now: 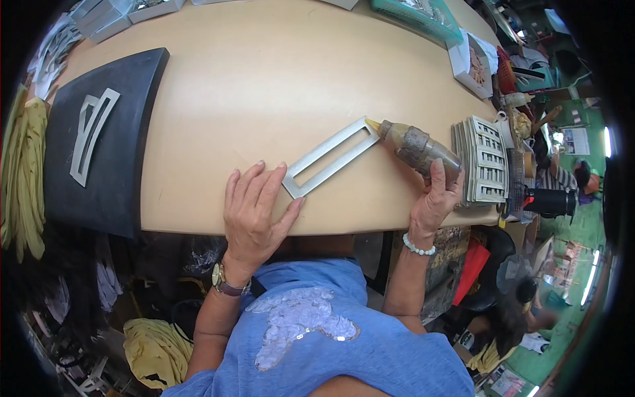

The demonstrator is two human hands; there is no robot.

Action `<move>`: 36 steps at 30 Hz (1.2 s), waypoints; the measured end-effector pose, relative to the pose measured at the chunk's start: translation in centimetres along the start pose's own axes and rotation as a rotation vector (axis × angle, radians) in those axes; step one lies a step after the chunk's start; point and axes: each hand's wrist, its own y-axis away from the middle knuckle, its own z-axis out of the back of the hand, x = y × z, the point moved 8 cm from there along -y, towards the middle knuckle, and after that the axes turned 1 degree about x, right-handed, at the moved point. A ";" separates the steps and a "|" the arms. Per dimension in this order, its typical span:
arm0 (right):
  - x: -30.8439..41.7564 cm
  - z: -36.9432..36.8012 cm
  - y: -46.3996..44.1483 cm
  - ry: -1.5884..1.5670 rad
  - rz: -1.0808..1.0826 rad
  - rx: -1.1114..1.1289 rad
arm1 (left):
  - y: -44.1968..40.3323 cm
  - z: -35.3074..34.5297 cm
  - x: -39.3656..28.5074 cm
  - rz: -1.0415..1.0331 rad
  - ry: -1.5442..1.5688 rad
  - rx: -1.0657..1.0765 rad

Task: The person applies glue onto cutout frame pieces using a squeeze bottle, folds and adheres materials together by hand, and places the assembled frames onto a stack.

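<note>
A flat, pale rectangular frame [329, 156] with a long slot lies slantwise on the tan table. My left hand [256, 206] rests at its near-left end, thumb and fingertips at the corner, fingers stretched out and not wrapped round it. My right hand [436, 198] grips the base of a brownish squeeze bottle [420, 147], which is tilted over to the left. The bottle's yellow nozzle [373, 124] meets the far-right corner of the frame. Just right of the bottle stands a stack of slotted pale cards or plates [481, 161].
On the left a black board [106, 145] carries pale slotted pieces [94, 135], beside hanging yellow cloth [25, 175]. A green basket [420, 18] and a white box [471, 68] stand at the far right. Other people [522, 298] are in the room to the right.
</note>
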 end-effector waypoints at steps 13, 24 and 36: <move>1.1 -2.8 3.3 0.108 -0.051 0.144 | 0.0 0.2 0.1 0.018 0.035 -0.011; 1.8 -5.9 7.4 0.062 -0.148 0.279 | 0.2 0.1 0.7 0.047 0.125 -0.062; 0.7 1.0 1.4 -0.486 -0.320 -0.034 | 0.2 0.1 0.5 0.042 0.112 -0.059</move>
